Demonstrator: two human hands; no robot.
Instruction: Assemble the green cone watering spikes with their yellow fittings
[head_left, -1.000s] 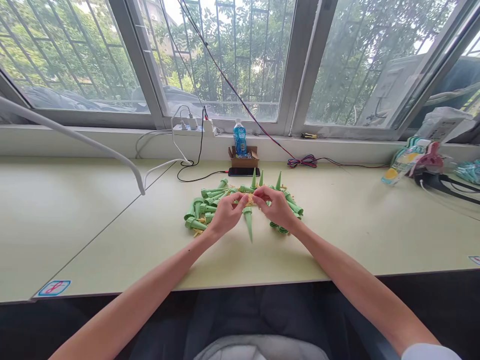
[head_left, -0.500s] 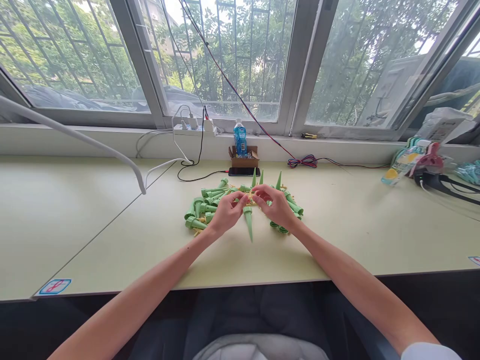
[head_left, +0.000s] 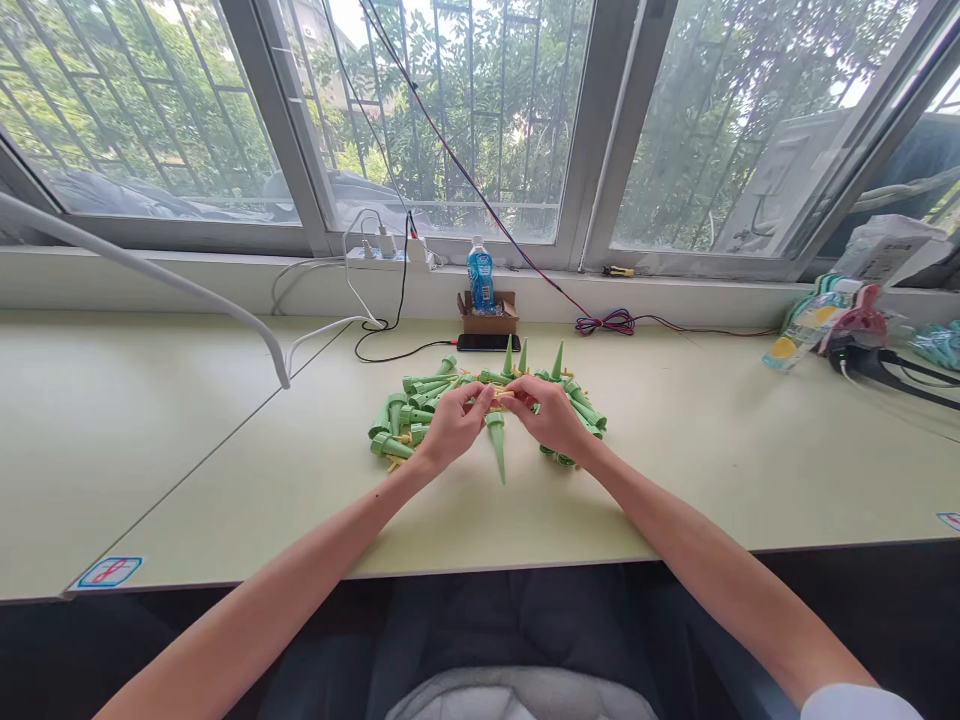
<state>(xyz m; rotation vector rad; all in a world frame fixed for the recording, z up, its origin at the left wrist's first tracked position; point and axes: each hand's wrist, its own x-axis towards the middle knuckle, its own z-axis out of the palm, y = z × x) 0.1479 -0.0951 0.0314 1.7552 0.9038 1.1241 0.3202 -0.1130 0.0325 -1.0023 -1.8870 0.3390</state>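
My left hand (head_left: 459, 422) and my right hand (head_left: 549, 412) meet fingertip to fingertip over the middle of the table. Between them is a small yellow piece (head_left: 501, 394), pinched by the fingers of both. Just below it a green spike (head_left: 497, 446) lies on the table, its tip toward the front edge. A heap of green spikes and caps (head_left: 409, 414) with yellow bits spreads left of my hands. More green spikes (head_left: 587, 405) lie on the right, partly behind my right hand. Several green cones (head_left: 558, 360) stand upright behind my hands.
Behind the pile lie a phone (head_left: 489, 343) on a cable and a small cardboard box (head_left: 489, 318) with a blue bottle (head_left: 481, 275). A coiled wire (head_left: 606, 322) is right of them. A white tube (head_left: 225, 296) crosses the left side.
The fingers of my right hand have shifted slightly, and the yellow piece now shows more clearly between the fingertips. My left hand has barely moved.
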